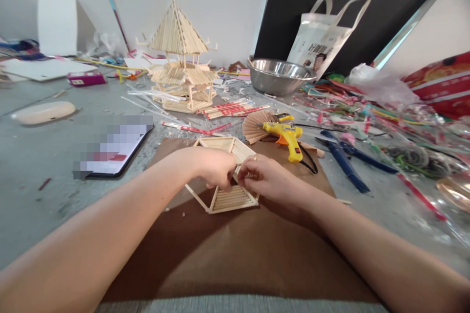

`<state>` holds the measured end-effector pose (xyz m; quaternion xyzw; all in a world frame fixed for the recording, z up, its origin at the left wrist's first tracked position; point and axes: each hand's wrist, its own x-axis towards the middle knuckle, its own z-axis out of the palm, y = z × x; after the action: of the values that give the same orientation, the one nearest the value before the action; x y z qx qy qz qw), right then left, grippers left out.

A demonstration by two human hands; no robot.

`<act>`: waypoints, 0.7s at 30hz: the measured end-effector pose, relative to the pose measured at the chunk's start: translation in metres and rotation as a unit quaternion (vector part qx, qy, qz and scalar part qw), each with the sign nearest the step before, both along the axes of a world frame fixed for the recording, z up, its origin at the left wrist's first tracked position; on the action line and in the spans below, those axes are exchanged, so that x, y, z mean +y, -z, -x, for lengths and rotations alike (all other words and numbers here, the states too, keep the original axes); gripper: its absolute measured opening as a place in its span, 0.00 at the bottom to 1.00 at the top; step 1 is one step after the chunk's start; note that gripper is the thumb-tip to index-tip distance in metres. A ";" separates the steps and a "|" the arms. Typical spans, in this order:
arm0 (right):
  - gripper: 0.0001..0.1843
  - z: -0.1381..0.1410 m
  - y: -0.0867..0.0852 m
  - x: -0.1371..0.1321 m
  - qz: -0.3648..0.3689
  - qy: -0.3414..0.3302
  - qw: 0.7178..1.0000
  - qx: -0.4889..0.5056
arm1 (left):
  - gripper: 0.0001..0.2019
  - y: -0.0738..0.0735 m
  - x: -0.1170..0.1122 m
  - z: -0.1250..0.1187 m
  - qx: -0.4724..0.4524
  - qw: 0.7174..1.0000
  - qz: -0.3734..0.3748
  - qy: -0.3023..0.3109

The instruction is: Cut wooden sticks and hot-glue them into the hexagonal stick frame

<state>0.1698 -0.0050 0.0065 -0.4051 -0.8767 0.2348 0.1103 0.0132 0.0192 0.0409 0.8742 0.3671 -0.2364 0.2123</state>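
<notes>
A hexagonal frame of thin wooden sticks (231,200) lies on brown paper (235,259), some of its sections filled with rows of sticks. Over its middle my left hand (219,166) is bent inward with its fingers curled. My right hand (262,176), a ring on one finger, meets it from the right with fingertips pinched at the frame's centre. Whatever the fingertips hold is hidden. Just beyond my right hand rests a yellow hot glue gun (290,138) beside a pleated brown fan shape (257,126).
Behind stands a stick-built pagoda model (181,66), with red-and-white stick packs (231,108) in front. A phone (117,149) lies left; blue-handled pliers (345,161) lie right. A metal bowl (281,78), a white tote bag (319,36) and plastic scraps crowd the back right.
</notes>
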 end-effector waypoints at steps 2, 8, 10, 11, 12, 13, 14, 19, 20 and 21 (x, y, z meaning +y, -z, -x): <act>0.07 0.000 0.000 0.000 0.005 0.005 1.000 -0.001 | 0.15 0.002 0.000 -0.002 0.004 1.000 -0.002 -0.008; 0.05 0.002 -0.001 0.001 0.017 0.020 1.000 -0.009 | 0.16 0.009 0.004 -0.004 -0.006 1.000 0.013 -0.018; 0.05 0.002 -0.001 0.000 0.017 0.021 1.000 -0.009 | 0.16 0.011 0.006 -0.003 -0.010 1.000 0.013 -0.014; 0.05 0.002 -0.001 0.000 0.013 0.018 1.000 -0.007 | 0.16 0.012 0.006 -0.002 -0.014 1.000 0.014 -0.013; 0.05 0.002 0.000 0.000 0.005 0.012 1.000 -0.004 | 0.15 0.012 0.007 -0.001 -0.020 1.000 0.019 -0.012; 0.06 0.002 0.001 -0.001 -0.008 0.003 1.000 -0.002 | 0.15 0.012 0.007 0.000 -0.029 0.999 0.030 -0.010; 0.06 0.003 0.002 -0.002 -0.026 -0.008 1.000 -0.003 | 0.14 0.011 0.008 0.002 -0.038 0.998 0.043 -0.011; 0.10 0.010 0.003 -0.017 -0.171 -0.036 0.980 -0.095 | 0.11 0.004 0.008 0.008 -0.020 0.993 0.098 -0.065; 0.11 0.013 0.003 -0.020 -0.194 -0.039 0.972 -0.123 | 0.10 0.003 0.008 0.008 -0.015 0.991 0.110 -0.080; 0.11 0.015 0.002 -0.023 -0.213 -0.041 0.965 -0.149 | 0.10 0.003 0.008 0.009 -0.014 0.988 0.122 -0.091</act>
<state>0.1547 -0.0278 0.0040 -0.3665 -0.9288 -0.0157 0.0529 0.0046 0.0272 0.0377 0.8080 0.4102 -0.2469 0.3435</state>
